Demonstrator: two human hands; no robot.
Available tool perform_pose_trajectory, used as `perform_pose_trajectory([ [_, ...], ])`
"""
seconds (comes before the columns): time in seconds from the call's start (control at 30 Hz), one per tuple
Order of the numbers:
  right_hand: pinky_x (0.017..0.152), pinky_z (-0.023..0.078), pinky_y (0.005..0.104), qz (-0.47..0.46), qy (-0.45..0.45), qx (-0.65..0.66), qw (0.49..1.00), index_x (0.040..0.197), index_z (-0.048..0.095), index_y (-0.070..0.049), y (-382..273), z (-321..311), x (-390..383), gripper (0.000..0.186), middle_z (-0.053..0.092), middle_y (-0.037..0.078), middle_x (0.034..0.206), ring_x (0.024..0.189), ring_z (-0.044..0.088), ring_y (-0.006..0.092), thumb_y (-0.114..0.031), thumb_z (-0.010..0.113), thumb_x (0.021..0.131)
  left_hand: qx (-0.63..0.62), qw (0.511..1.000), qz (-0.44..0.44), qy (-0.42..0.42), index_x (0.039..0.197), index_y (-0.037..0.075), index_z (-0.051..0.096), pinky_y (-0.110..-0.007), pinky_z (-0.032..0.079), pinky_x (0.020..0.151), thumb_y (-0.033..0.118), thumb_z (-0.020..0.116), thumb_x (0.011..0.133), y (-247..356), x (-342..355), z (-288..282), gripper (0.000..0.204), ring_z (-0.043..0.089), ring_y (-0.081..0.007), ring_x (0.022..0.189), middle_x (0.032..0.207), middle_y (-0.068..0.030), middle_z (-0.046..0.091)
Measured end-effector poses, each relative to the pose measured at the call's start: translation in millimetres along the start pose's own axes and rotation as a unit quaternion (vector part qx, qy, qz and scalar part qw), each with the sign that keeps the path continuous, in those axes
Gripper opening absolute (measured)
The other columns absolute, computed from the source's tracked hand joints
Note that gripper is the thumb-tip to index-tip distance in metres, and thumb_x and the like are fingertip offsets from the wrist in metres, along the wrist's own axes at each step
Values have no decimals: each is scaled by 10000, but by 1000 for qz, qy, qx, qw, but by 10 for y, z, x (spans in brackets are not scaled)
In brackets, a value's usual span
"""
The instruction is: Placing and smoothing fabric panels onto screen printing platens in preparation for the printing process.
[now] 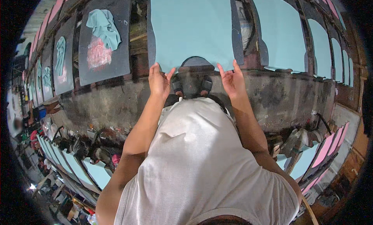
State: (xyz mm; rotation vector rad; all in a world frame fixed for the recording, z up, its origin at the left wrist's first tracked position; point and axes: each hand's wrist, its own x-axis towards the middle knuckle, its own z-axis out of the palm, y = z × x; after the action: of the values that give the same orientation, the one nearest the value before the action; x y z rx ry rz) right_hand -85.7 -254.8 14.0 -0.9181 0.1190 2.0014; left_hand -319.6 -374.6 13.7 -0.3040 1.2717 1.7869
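Note:
A light blue fabric panel (190,27), cut like a shirt piece with a curved notch at its near edge, lies flat on a dark board (237,42) in front of me. My left hand (159,82) is at the panel's near left corner, palm up, thumb and fingers apart. At the near right corner my right hand (233,81) mirrors it, thumb and fingers spread. Fingertips of both hands meet the cloth's edge, and neither hand is closed round it. The dark board shows through the notch between them.
To the left, a dark board (120,64) bears a crumpled blue cloth (107,29) over a pink-white patch. More blue panels (279,31) lie on boards to the right. Behind me stand further rows with blue (77,166) and pink pieces (322,151). A concrete floor (105,104) runs between.

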Motion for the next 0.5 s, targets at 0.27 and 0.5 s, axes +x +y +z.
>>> perform_pose_trajectory([
  [0.27, 1052, 464, 465, -16, 33, -19, 999, 1171, 519, 13, 51, -165, -30, 276, 598, 88, 1162, 1100, 585, 217, -173, 559, 972, 39, 998, 45, -20, 1085, 46, 461, -441, 567, 871, 259, 470, 1015, -181, -30, -167, 224, 587, -158, 798, 988, -71, 569],
  [0.5, 1030, 487, 448, -41, 58, -54, 996, 1142, 527, -1, 65, -242, -57, 242, 593, 70, 1115, 1069, 584, 204, -176, 550, 976, 60, 995, 78, -11, 1047, 52, 452, -457, 571, 856, 283, 472, 1015, -207, -69, -160, 233, 551, -146, 720, 931, -64, 544],
])
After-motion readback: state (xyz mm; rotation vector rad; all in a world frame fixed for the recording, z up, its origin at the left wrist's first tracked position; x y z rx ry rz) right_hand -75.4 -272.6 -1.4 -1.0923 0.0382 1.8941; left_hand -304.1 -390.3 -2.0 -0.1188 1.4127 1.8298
